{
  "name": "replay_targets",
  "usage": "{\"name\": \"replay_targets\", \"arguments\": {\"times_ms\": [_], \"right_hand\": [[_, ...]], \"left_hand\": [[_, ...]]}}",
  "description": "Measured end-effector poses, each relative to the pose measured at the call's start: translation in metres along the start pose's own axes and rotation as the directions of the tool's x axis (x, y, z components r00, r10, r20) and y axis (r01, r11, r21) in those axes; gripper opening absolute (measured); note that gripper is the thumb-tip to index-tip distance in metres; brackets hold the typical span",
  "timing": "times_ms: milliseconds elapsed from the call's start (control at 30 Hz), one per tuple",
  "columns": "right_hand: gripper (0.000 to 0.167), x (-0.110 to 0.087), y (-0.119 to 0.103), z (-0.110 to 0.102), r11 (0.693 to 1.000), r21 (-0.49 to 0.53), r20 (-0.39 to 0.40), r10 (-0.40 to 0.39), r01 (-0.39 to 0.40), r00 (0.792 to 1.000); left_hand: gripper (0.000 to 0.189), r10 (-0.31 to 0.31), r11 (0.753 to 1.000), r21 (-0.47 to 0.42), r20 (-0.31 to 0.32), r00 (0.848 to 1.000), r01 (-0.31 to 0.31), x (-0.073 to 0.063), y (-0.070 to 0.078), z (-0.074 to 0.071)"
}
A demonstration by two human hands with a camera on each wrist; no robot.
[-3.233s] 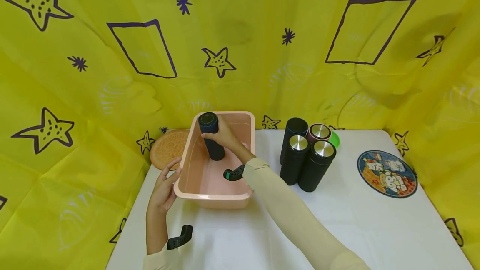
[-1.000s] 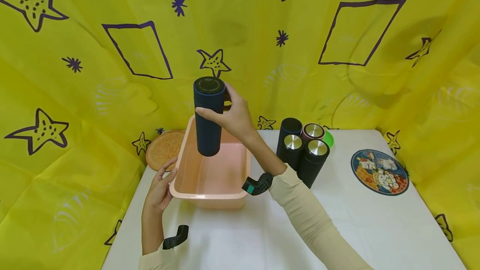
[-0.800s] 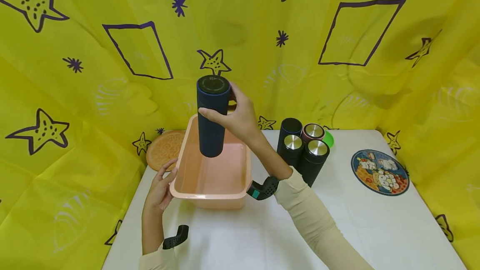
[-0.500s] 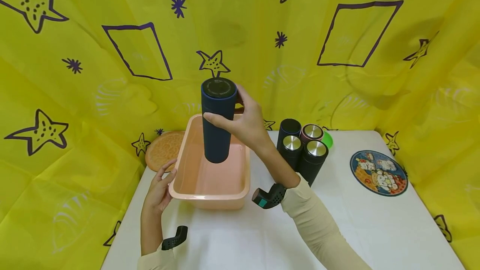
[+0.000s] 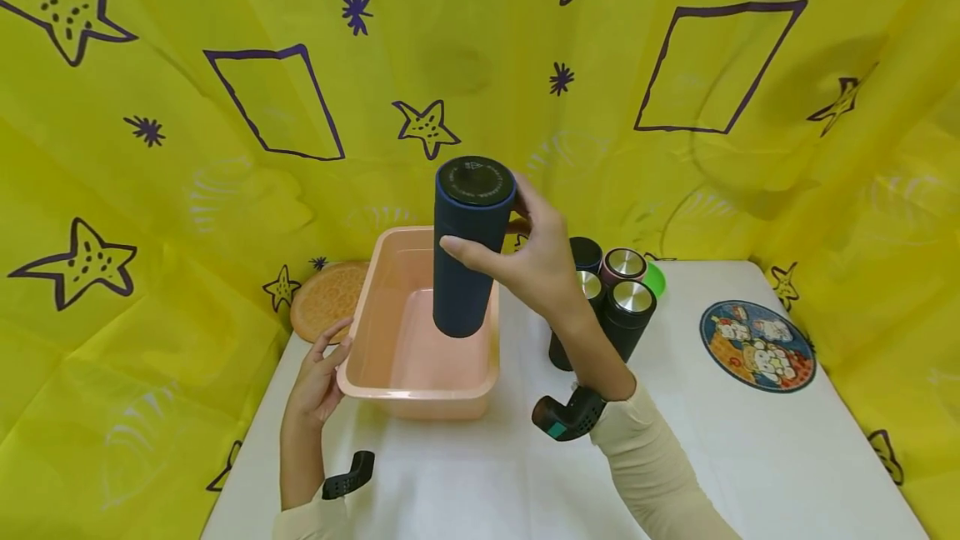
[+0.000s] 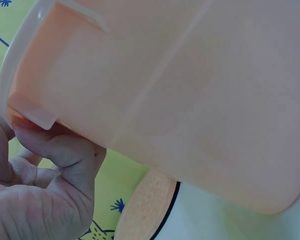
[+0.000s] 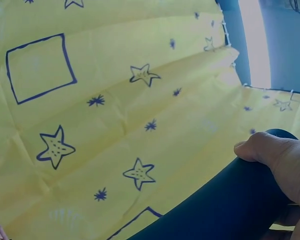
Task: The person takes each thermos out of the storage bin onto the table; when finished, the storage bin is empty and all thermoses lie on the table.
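Note:
My right hand [image 5: 540, 261] grips a dark navy thermos flask [image 5: 463, 298] by its upper half, thumb on the near side. The flask is upright with a slight tilt, raised above the right part of a pink plastic tub [image 5: 420, 394]. In the right wrist view, the thumb of the right hand [image 7: 290, 170] lies along the flask [image 7: 225, 205]. My left hand [image 5: 318, 377] holds the tub's left rim near the front corner. The left wrist view has the left hand [image 6: 45, 195] pinching that rim, beside the tub's outer wall [image 6: 190, 100]. No other item shows in the tub.
Several dark flasks, one a black flask [image 5: 632, 298] with a silver lid, stand clustered right of the tub, partly behind my right forearm. A green round item [image 5: 655, 280] is behind them. A cartoon round mat [image 5: 757, 346] lies far right, a pizza-patterned disc [image 5: 328, 298] left.
The right hand has lifted the navy flask up out of the tub and carried it right and nearer the camera. The left hand stays on the rim.

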State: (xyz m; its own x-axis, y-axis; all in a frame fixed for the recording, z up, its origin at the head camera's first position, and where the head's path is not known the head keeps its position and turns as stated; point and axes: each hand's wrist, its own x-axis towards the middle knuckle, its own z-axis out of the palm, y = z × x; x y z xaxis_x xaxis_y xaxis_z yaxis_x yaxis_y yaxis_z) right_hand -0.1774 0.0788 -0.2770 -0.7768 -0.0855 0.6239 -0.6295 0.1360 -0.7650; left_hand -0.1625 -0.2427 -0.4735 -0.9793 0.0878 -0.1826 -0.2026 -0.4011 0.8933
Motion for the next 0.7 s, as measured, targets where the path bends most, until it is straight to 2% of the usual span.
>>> {"name": "replay_targets", "arguments": {"times_ms": [233, 400, 700], "right_hand": [[0.063, -0.01, -0.008, -0.02, 1.0, -0.022, -0.021, 0.011, -0.012, 1.0], [0.065, -0.018, -0.01, -0.032, 0.998, -0.046, -0.037, 0.048, -0.05, 0.998], [0.065, -0.033, -0.008, -0.047, 0.992, -0.094, -0.07, 0.081, -0.088, 0.994]], "left_hand": [[0.031, -0.011, 1.0, 0.018, -0.013, 1.0, 0.011, 0.0, 0.001, 0.003], [0.031, -0.022, 0.999, 0.03, -0.031, 0.999, 0.023, 0.0, 0.002, 0.004], [0.031, -0.013, 1.0, 0.027, -0.024, 1.0, 0.013, 0.0, 0.0, 0.003]]}}
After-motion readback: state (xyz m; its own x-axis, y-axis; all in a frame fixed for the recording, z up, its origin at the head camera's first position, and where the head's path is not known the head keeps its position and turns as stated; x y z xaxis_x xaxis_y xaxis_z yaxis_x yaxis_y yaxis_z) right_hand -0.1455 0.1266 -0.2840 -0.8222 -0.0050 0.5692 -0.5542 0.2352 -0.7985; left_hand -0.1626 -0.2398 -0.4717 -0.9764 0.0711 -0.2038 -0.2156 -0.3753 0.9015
